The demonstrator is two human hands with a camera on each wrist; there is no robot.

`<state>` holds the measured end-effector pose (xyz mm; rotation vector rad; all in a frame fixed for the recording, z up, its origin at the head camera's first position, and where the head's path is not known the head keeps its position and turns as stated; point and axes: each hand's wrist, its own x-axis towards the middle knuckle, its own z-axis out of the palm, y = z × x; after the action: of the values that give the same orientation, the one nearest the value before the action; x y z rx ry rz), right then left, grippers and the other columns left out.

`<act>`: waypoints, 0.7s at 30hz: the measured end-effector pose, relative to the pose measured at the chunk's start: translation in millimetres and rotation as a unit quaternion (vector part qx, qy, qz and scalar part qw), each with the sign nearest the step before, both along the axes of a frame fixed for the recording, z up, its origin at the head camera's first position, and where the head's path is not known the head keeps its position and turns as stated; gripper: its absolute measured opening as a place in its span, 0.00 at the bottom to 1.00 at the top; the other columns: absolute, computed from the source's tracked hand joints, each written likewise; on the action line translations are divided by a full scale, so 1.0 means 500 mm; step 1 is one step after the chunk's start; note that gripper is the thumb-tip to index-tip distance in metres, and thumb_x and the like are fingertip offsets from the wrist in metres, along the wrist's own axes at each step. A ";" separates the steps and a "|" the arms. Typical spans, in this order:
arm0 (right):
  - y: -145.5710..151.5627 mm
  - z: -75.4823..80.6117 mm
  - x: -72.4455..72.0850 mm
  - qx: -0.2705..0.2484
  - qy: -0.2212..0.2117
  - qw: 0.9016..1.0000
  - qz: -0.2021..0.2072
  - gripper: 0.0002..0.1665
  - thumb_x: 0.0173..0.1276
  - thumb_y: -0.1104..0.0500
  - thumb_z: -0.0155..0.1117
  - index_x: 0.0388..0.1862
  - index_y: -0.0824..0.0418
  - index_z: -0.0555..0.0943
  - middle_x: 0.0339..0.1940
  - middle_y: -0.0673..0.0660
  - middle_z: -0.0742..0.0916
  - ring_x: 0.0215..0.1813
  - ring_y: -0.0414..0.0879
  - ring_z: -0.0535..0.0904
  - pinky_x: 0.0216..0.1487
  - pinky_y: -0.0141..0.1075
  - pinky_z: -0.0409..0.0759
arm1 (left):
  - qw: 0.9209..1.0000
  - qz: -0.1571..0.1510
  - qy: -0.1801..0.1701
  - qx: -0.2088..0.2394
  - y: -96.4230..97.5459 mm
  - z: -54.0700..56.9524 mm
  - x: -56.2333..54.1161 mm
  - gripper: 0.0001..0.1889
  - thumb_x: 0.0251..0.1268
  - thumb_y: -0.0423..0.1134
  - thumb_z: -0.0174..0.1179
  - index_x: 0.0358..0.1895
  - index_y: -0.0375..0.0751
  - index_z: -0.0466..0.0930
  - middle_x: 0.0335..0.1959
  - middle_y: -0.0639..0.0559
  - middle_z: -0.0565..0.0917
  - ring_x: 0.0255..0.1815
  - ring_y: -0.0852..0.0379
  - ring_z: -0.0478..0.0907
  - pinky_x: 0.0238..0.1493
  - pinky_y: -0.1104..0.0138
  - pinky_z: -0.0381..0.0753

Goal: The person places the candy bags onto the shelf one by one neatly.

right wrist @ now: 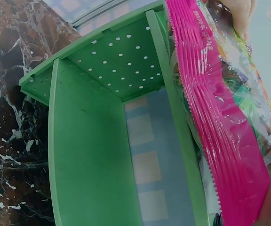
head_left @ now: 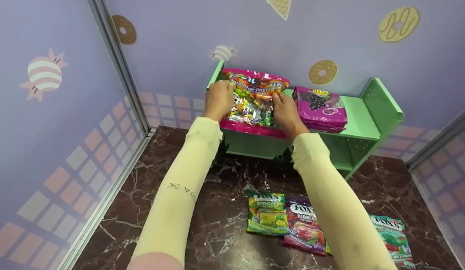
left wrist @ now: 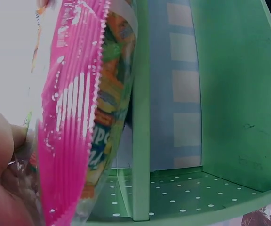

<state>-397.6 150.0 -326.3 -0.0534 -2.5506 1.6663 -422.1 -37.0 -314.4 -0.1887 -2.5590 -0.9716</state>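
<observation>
Both hands grip a clear, pink-edged bag of assorted fruit chewy candy by its sides, at the left part of a green shelf. My left hand pinches the bag's left side; my right hand has its thumb over the right side. In the left wrist view, the pink bottom seal overlaps the shelf's upper board. The right wrist view shows that seal along the shelf's front edge. Right beside the right hand, a purple candy bag with a dark grape picture lies on the top board.
On the dark marbled floor lie a green Fox's bag, a purple Fox's Berries bag and a teal Fox's bag. A yellow-green edge shows beside the right sleeve. Lilac printed walls enclose the space.
</observation>
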 end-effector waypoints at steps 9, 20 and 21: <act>-0.009 -0.005 -0.013 0.040 0.003 0.999 -0.017 0.26 0.81 0.51 0.35 0.64 0.64 0.71 0.56 0.62 0.79 0.55 0.46 0.73 0.62 0.39 0.71 | 0.999 0.030 -0.010 -0.024 0.010 -0.008 -0.007 0.19 0.77 0.42 0.45 0.28 0.39 0.78 0.22 0.48 0.73 0.29 0.50 0.75 0.32 0.59 0.70; -0.009 -0.012 -0.022 0.059 -0.005 0.998 -0.021 0.26 0.81 0.51 0.33 0.64 0.63 0.71 0.57 0.61 0.79 0.56 0.47 0.72 0.64 0.42 0.69 | 0.998 0.033 -0.040 -0.038 0.018 -0.011 -0.016 0.20 0.78 0.43 0.41 0.42 0.35 0.82 0.35 0.40 0.84 0.38 0.47 0.82 0.38 0.57 0.78; -0.008 -0.013 -0.023 0.066 -0.003 0.998 -0.022 0.26 0.81 0.51 0.33 0.63 0.63 0.71 0.56 0.61 0.79 0.56 0.47 0.72 0.64 0.42 0.69 | 0.998 0.032 -0.041 -0.040 0.018 -0.012 -0.016 0.19 0.78 0.43 0.42 0.43 0.35 0.82 0.37 0.40 0.84 0.40 0.45 0.83 0.40 0.56 0.80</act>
<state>-409.4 145.9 -332.8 -0.1041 -2.6373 1.4811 -430.4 -28.0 -320.3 -0.0889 -2.6633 -0.8710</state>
